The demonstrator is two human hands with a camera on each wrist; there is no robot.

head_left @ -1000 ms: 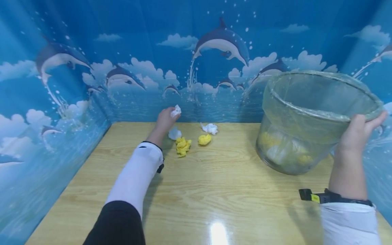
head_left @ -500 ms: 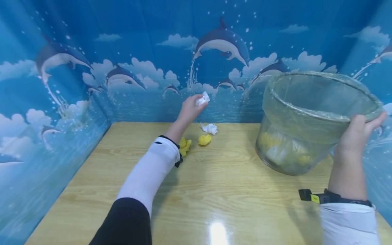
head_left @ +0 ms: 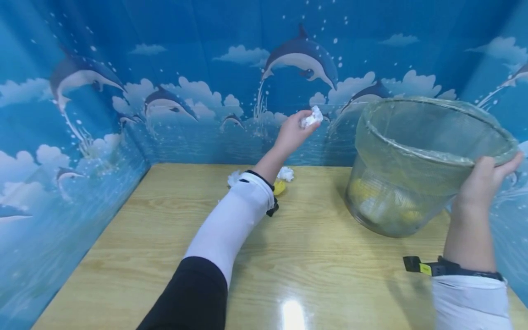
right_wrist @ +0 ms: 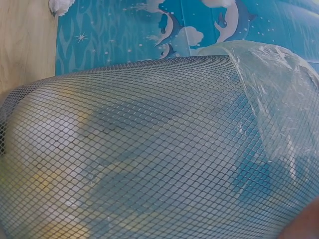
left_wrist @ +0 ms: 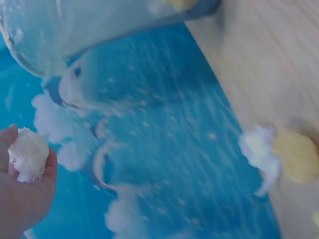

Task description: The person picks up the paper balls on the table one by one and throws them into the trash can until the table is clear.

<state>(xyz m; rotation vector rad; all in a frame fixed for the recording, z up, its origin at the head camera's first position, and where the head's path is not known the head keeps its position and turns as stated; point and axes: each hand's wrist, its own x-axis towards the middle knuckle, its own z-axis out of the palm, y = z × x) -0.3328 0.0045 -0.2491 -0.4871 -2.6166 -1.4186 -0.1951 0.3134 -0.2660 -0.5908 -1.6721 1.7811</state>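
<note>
My left hand (head_left: 292, 133) pinches a crumpled white paper ball (head_left: 312, 117), raised above the back of the table and left of the bin. The same paper ball (left_wrist: 30, 153) shows between thumb and fingers in the left wrist view. My right hand (head_left: 480, 181) grips the rim of a mesh trash bin (head_left: 396, 183) lined with a clear plastic bag (head_left: 416, 153). The bin leans toward the right. Yellow and white crumpled papers show through its mesh (right_wrist: 55, 149) near the bottom.
On the wooden table (head_left: 321, 256), a white paper ball (head_left: 285, 173) and a yellow one (head_left: 279, 187) lie near the back edge. Another white piece (head_left: 233, 178) is partly behind my left arm. A dolphin-printed curtain (head_left: 185, 133) stands behind and at the sides.
My left hand has lifted the white paper ball and carried it up and right, toward the bin. The right hand and the bin have stayed nearly still.
</note>
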